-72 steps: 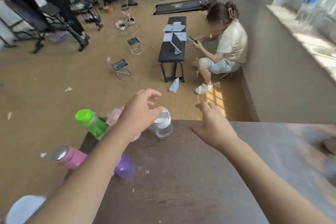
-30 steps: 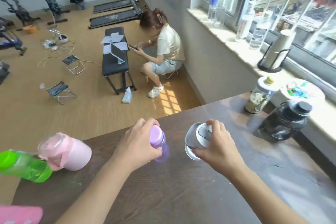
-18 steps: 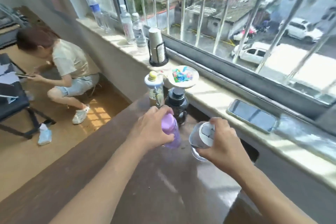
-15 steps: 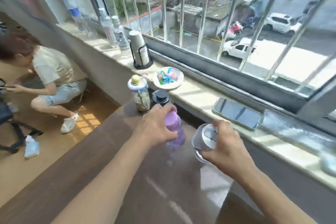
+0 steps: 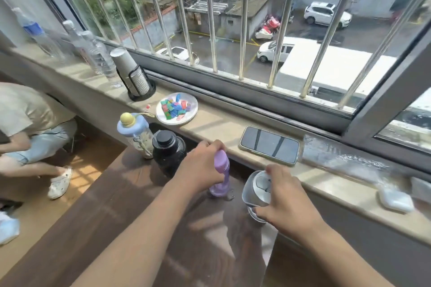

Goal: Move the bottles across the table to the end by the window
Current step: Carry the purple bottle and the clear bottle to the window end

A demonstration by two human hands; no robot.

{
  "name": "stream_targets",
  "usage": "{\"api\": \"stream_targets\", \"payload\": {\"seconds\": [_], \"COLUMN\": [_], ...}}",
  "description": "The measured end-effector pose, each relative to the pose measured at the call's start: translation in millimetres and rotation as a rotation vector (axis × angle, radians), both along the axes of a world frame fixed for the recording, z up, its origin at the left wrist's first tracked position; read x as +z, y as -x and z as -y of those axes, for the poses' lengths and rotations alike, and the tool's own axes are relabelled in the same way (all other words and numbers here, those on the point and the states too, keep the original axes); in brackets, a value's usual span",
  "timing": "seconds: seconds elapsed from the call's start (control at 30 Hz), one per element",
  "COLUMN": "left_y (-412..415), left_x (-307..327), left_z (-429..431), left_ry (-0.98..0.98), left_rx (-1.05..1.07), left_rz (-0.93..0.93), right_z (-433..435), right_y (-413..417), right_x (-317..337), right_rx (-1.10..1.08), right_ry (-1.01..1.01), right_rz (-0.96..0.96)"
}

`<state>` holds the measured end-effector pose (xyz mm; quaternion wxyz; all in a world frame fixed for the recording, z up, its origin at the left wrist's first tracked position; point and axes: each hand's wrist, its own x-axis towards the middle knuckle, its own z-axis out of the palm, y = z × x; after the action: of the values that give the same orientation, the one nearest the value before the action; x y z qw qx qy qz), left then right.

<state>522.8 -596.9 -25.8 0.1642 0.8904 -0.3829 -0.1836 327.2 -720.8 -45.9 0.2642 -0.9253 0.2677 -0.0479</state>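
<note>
My left hand [image 5: 201, 168] grips the purple bottle [image 5: 221, 175] near its cap; the bottle stands upright with its base on the dark wooden table [image 5: 130, 205], close to the window sill. My right hand [image 5: 288, 202] holds the clear bottle with a white lid [image 5: 255, 190] from above, tilted, at the table's edge by the sill. To the left stand a black bottle [image 5: 168, 150] and a patterned bottle with a blue lid and yellow knob [image 5: 135, 134], both upright on the table.
The stone window sill [image 5: 214, 123] carries a phone [image 5: 270, 144], a plate of coloured pieces [image 5: 176, 108], a cup holder [image 5: 135, 77], several water bottles [image 5: 98, 53] and a white case [image 5: 395, 200]. A person [image 5: 25, 123] crouches on the floor at the left.
I turned from the far end of the table toward the window while carrying both bottles. In the last half second the purple bottle came down beside the black bottle and the clear bottle lowered.
</note>
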Motion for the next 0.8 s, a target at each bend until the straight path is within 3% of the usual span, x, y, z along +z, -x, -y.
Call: {"api": "stream_targets", "payload": {"seconds": [0.4,0.67,0.8], "left_y": [1,6,8], "left_x": [-3,-4,1], "left_z": [1,-5,-8], "left_ry": [-0.059,-0.04,-0.023], "left_rx": [-0.03,-0.008,0.017], "left_rz": [0.0,-0.006,-0.02], "right_z": [-18,-27,-27], "right_y": [-4,-2,-4], "right_x": [-11,-12,-10], "right_rx": [-0.037,-0.01,0.003], "right_ry": [-0.014,0.163,0.165], "right_rz": [-0.16,-0.137,-0.227]}}
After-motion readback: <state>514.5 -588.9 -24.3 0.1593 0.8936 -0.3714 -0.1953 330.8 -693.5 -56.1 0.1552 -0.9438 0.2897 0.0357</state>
